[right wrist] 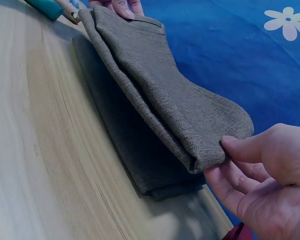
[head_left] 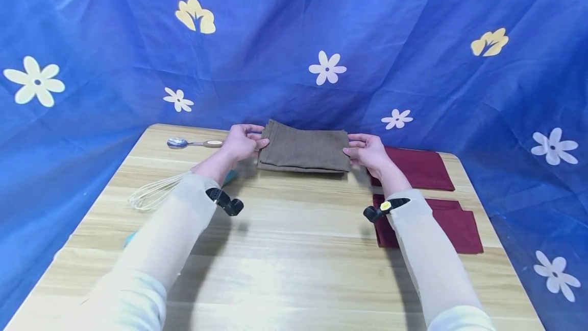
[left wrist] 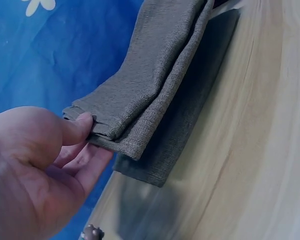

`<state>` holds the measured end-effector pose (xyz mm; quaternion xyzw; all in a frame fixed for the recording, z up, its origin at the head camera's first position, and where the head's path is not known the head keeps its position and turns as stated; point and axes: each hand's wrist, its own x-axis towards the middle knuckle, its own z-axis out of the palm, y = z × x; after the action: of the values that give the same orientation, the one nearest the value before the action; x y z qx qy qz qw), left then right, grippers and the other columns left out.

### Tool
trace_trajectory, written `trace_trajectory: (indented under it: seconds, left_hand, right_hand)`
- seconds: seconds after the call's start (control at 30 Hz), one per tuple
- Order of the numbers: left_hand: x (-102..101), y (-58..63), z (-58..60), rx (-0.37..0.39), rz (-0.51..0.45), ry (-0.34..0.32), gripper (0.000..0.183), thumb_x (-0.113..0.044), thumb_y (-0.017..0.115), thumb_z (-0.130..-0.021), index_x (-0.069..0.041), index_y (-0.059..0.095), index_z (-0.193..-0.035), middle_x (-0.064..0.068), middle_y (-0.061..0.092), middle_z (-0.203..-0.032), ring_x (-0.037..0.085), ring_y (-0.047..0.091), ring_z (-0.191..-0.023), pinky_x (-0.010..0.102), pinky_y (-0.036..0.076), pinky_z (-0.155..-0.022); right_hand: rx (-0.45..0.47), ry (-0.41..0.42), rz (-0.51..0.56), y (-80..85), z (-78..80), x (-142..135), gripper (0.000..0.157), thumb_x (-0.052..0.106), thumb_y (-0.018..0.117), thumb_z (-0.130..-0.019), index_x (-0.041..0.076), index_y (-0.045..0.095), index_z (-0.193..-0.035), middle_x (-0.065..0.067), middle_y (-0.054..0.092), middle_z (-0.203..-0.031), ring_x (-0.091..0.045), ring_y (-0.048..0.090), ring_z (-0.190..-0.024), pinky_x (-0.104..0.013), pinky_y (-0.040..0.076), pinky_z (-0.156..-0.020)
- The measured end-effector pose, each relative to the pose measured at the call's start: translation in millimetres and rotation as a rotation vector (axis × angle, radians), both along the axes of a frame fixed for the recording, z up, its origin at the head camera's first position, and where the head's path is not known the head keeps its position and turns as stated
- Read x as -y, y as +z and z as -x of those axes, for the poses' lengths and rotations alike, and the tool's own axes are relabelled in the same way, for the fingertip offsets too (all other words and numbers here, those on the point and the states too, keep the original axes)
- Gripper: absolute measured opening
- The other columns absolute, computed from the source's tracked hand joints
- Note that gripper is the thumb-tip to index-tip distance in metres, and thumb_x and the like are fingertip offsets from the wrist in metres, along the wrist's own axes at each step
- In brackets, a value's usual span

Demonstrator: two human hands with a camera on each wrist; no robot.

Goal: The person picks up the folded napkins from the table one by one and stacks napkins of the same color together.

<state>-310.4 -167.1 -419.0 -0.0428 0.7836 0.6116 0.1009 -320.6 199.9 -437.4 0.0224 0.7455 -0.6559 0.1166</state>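
Both hands hold a folded brown cloth [head_left: 305, 146] by its two short ends, near the far edge of the table. At its left end, the left hand [head_left: 243, 143] pinches the layers between thumb and fingers. The right hand [head_left: 369, 153] pinches the opposite end, thumb on top and fingers beneath. Both wrist views show this cloth raised and a little slack in the middle. Directly below it, a second folded brown cloth [right wrist: 127, 135] lies on the table, partly hidden by the raised one.
Two folded dark red cloths [head_left: 424, 170] [head_left: 459, 226] lie on the right. Left are a spoon [head_left: 178, 143], a whisk [head_left: 153, 193] partly behind the left arm, and a mostly hidden teal object [head_left: 129, 239]. A blue flowered curtain [head_left: 275, 40] hangs behind the table [head_left: 294, 249].
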Motion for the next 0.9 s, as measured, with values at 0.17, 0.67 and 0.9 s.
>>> trace_trajectory:
  seconds: [0.17,0.67,0.9]
  left_hand:
    - [0,-5.4,5.1,-0.003,0.000,0.042,0.050,-0.007,0.074,-0.100,-0.001,0.057,-0.147,0.023,0.062,-0.136,0.030,0.068,-0.112,0.035,0.063,-0.088]
    - [-5,-19.9,15.5,-0.006,0.000,0.113,0.046,-0.006,0.078,-0.097,-0.002,0.064,-0.141,0.022,0.066,-0.133,0.031,0.067,-0.115,0.028,0.062,-0.083]
    - [-5,-28.1,16.2,-0.010,0.021,0.106,0.046,-0.007,0.077,-0.098,-0.002,0.063,-0.141,0.022,0.067,-0.136,0.031,0.065,-0.121,0.030,0.060,-0.090]
  right_hand:
    - [-0.013,-0.025,0.003,-5.1,3.8,4,0.056,-0.007,0.075,-0.094,-0.003,0.056,-0.146,-0.010,0.068,-0.113,-0.009,0.068,-0.077,-0.031,0.063,-0.066]
    - [0.034,-0.079,0.002,-22.2,7.7,9,0.053,-0.007,0.072,-0.097,-0.003,0.056,-0.147,-0.018,0.065,-0.126,-0.008,0.068,-0.084,-0.026,0.061,-0.064]
    - [0.030,-0.098,0.001,-32.0,8.6,12,0.053,-0.008,0.073,-0.096,-0.004,0.057,-0.146,-0.011,0.064,-0.112,-0.009,0.067,-0.085,-0.025,0.060,-0.065]
